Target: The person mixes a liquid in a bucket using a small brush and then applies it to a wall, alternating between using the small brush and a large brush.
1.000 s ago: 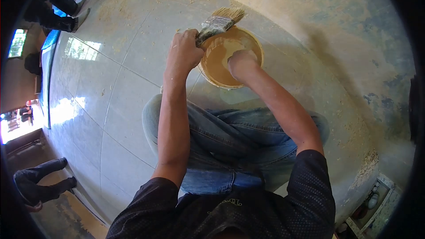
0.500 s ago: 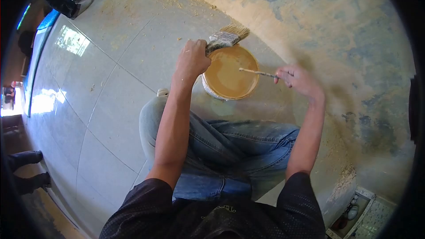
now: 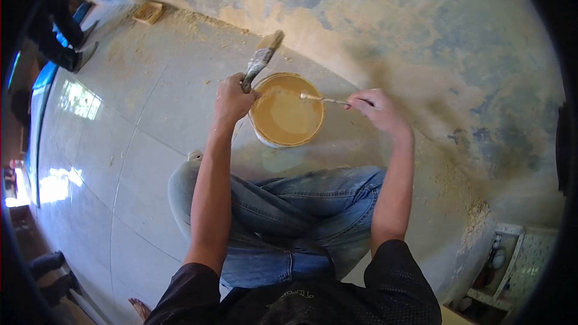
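You are sitting on the tiled floor [image 3: 153, 156] with your legs [image 3: 301, 201] folded, and the bucket [image 3: 269, 142] is standing upright just beyond them. Your right hand [image 3: 382, 110] is pinching one end of a thin stick [image 3: 325, 100], fingers nearly closed; its pale tip is reaching over the mixture [image 3: 292, 114], and whether it is touching the surface you cannot tell from here. The stick is looking light and fairly stiff, so that bare end is offering the best hold.

Your left hand [image 3: 232, 101] is closing around the handle of a wide brush [image 3: 262, 60] beside the bucket's rim; whether the hand is touching the rim is not showing. The brush is probably weighing little, its bristles bending while the smeared handle may be slipping if wet, so gripping low on the handle is making sense. The bucket is likely feeling heavy with its load, and the liquid sloshing if tipped; two hands under opposite sides of the rim would be steadying it.

Farther off, the patchy wall [image 3: 385, 24] is rising, and a small tray [image 3: 148, 13] is lying near its foot.
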A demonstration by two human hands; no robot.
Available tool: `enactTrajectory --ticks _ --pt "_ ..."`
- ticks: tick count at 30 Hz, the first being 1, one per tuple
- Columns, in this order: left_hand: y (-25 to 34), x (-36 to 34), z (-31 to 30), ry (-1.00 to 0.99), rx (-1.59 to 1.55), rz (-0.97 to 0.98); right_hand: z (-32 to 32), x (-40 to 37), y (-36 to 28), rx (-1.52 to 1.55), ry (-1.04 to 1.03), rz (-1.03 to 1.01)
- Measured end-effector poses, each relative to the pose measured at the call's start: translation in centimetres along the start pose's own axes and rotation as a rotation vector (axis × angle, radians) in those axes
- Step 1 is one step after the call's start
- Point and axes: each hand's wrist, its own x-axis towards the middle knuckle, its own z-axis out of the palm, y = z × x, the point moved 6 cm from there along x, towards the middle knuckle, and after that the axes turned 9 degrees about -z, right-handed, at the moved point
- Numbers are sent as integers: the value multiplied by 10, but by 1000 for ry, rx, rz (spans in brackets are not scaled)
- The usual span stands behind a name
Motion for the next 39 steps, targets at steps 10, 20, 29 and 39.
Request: enactTrajectory --ticks 10,20,29,39 --pt "-7 4 10 -65 -56 -73 -1 -6 20 -178 -216 215" --pt "-11 3 11 -52 -82 -77 0 -9 31 -238 -161 307" --pt "-16 6 14 -49 -142 -52 -3 -8 32 -231 -99 324" --pt "-20 7 15 -33 -136 -22 -101 -53 18 637 573 60"
